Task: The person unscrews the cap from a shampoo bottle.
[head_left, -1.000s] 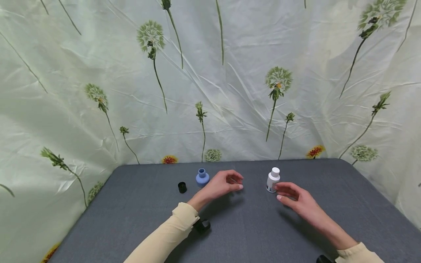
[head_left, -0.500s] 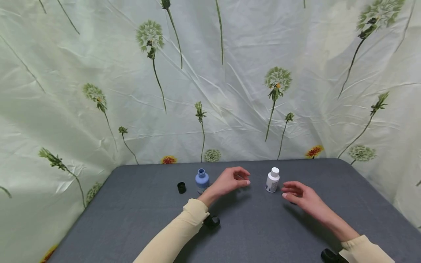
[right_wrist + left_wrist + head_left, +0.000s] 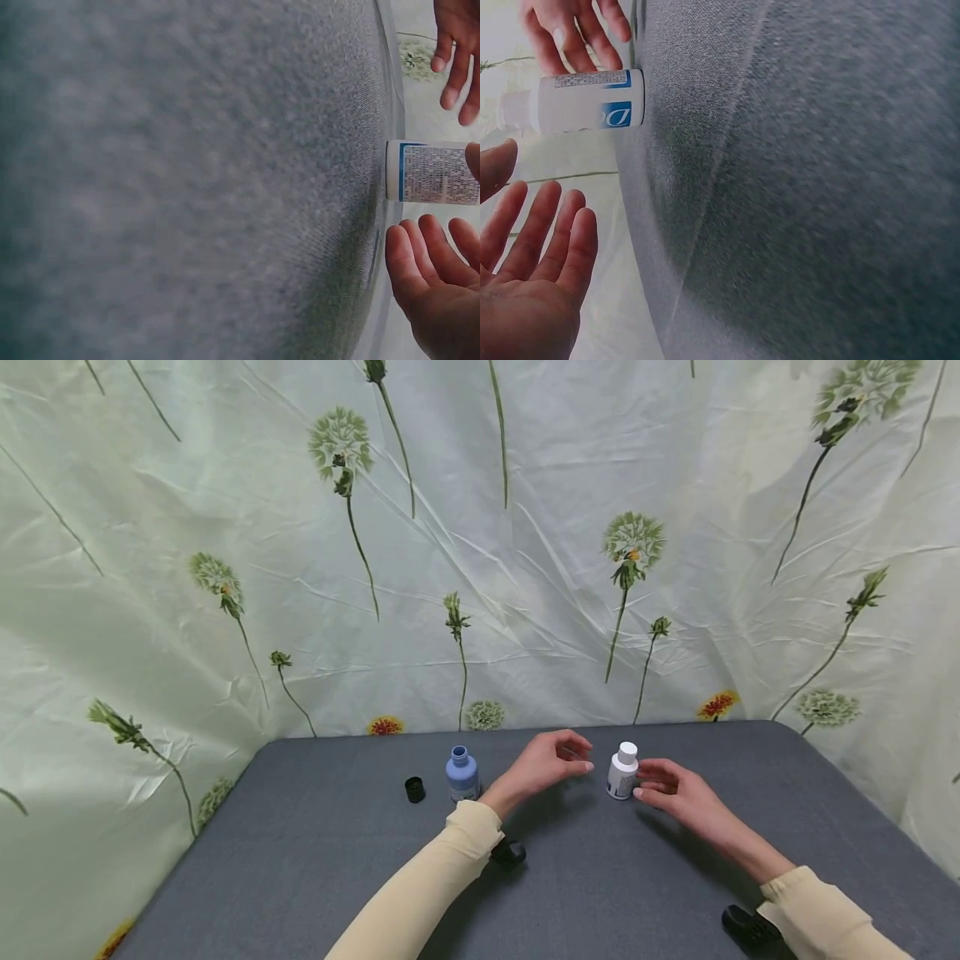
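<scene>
A small white bottle [image 3: 622,774] with a white cap stands upright on the dark grey table. In the left wrist view the bottle [image 3: 592,101] shows a blue-and-white label and printed text. My right hand [image 3: 681,792] is just to its right, thumb and fingers spread beside it. From the right wrist, a gap shows between the fingers [image 3: 427,259] and the bottle, while the thumb overlaps it. My left hand [image 3: 551,762] hovers left of the bottle, fingers loosely bent with nothing in them. Behind the left wrist stands a blue bottle [image 3: 462,772] with an uncovered neck.
A black cap [image 3: 415,789] lies left of the blue bottle. The grey table [image 3: 300,860] meets a pale curtain [image 3: 540,610] printed with dandelions along its far edge. Black cameras [image 3: 510,852] are strapped below both wrists.
My left hand has moved right, toward the white bottle, uncovering more of the blue bottle. The right hand drew back a little to the right, then came close to the white bottle again.
</scene>
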Demonstrator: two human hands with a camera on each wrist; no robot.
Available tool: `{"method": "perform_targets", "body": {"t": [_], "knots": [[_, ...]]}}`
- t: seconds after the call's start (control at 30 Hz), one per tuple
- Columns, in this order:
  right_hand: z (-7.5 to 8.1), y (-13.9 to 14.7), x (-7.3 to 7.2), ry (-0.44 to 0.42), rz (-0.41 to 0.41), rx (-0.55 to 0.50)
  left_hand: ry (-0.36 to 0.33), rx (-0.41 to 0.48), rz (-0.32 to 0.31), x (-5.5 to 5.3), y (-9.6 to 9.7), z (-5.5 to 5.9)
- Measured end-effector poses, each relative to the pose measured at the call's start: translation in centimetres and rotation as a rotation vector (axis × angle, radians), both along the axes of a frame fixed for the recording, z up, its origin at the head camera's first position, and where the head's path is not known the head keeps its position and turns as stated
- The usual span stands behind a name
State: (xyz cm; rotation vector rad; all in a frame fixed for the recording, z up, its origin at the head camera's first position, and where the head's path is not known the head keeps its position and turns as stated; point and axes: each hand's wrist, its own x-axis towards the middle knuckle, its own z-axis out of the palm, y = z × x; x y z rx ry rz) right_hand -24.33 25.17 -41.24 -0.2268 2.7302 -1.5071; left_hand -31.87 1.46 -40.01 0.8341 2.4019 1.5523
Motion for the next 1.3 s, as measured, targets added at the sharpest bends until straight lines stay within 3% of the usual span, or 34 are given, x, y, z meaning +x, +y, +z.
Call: {"method": "perform_targets", "body": {"t": [0.23, 0.53, 0.73, 1.07, 1.3], "knots": [[-0.1, -0.2, -0.9, -0.036, 0.012, -0.024, -0.01, 0.017, -0.026, -0.3, 0.8, 0.1], [-0.4, 0.0, -1.4, -0.048, 0.038, -0.06, -0.025, 0.034, -0.114, -0.6, 1.5, -0.1], [-0.5, 0.0, -1.7, -0.072, 0.061, -0.073, -0.003, 0.023, -0.122, -0.6, 2.1, 0.1], [-0.6, 0.2, -2.4, -0.119, 0.101, -0.092, -0.064, 0.084, -0.114, -0.4, 3.1, 0.1], [-0.6, 0.0, -2.6, -0.098, 0.132, -0.088, -0.084, 0.135, -0.128, -0.3, 3.6, 0.1]]}}
